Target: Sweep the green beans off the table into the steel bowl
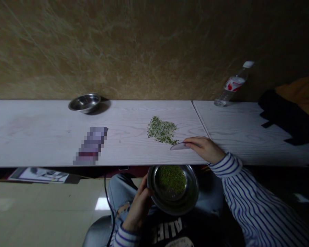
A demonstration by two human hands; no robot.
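Observation:
My left hand grips the left rim of a steel bowl, held over my lap just below the table's front edge. Small green grains, which look like mung beans, lie in the bowl. More green grains are spread in a thin patch on the table. Between the thumb and fingers of my right hand is a thin, pale, flat scraper-like piece. Its edge lies at the near side of the patch, close to the tabletop. Its exact kind cannot be made out.
A second steel bowl stands at the back left of the white wooden table, near the wall. A pixelated flat item lies in front of it. To the right are a plastic bottle and dark and orange cloth.

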